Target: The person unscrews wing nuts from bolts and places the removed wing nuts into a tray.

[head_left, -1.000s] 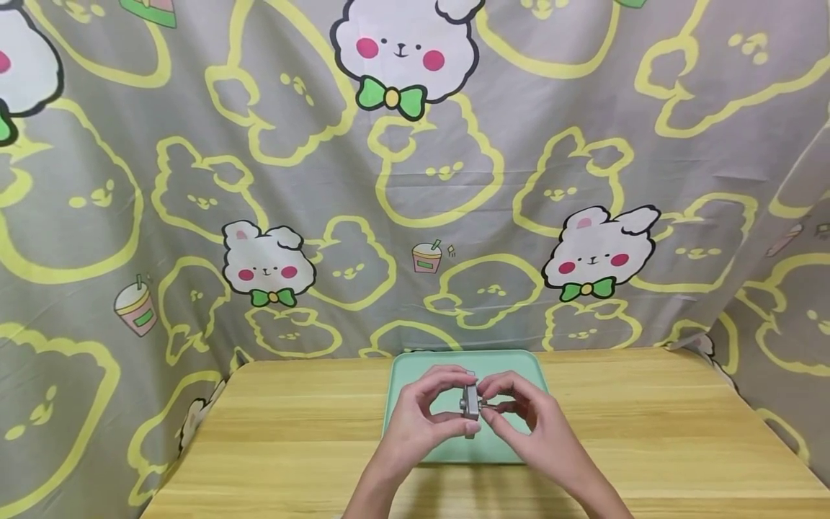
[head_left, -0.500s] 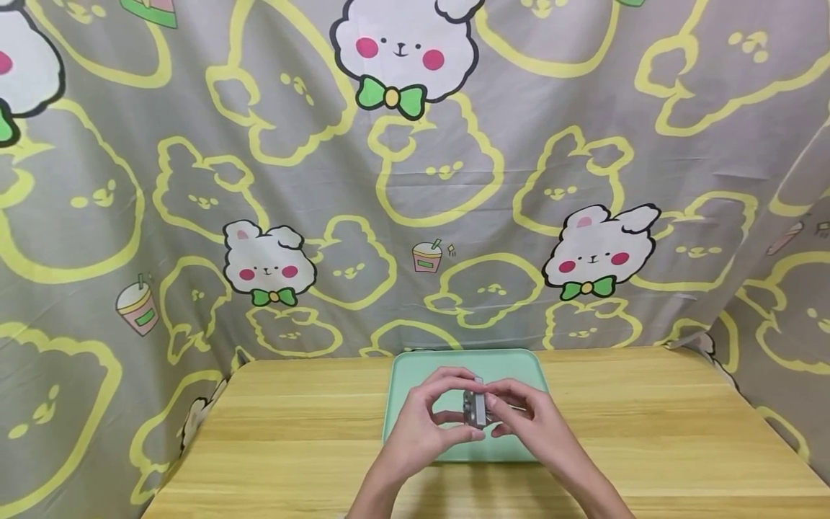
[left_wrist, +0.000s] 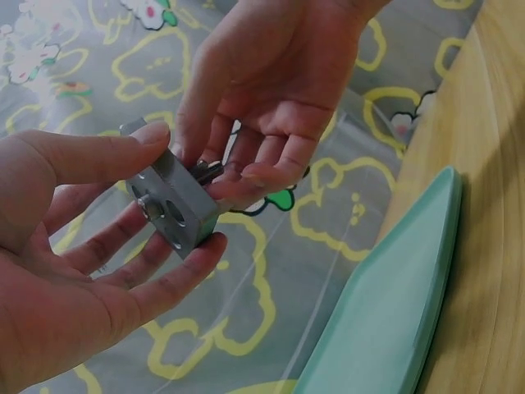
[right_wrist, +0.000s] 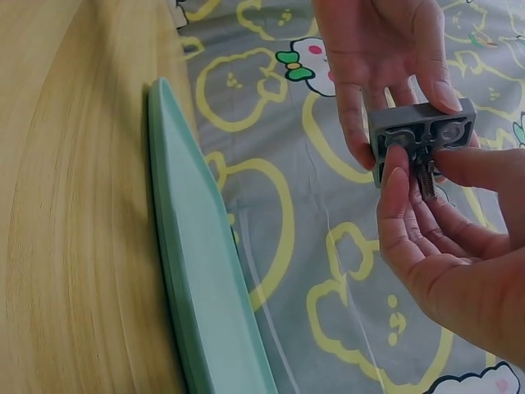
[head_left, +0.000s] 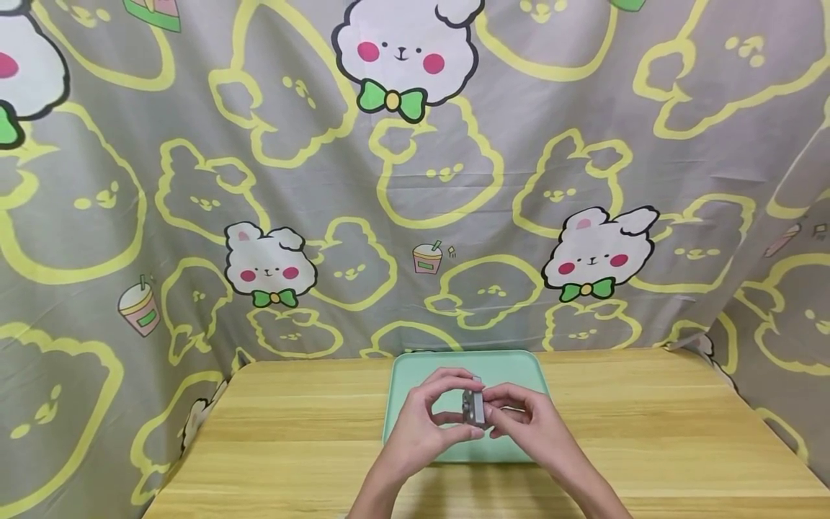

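Observation:
My left hand (head_left: pixel 418 425) grips a small grey block (head_left: pixel 474 408) by its edges, thumb on one side and fingers on the other, above the tray. Round holes open in the block's face, and a bolt's head (left_wrist: pixel 149 207) sits in one of them. The bolt's threaded shank (right_wrist: pixel 426 179) sticks out of the recessed back face. My right hand (head_left: pixel 528 418) pinches around the shank close to the block with thumb and forefinger (right_wrist: pixel 397 176). Those fingertips partly hide the base of the shank; whether a nut is there I cannot tell.
A mint-green tray (head_left: pixel 415 367) lies on the wooden table (head_left: pixel 292 425) beneath both hands. Behind the table and along its sides hangs a grey cloth (head_left: pixel 454 288) printed with cartoon animals.
The block has turned in my left hand, so more of its holed face shows to the head camera. My right fingers have moved in closer against the block; the last half second shows little movement.

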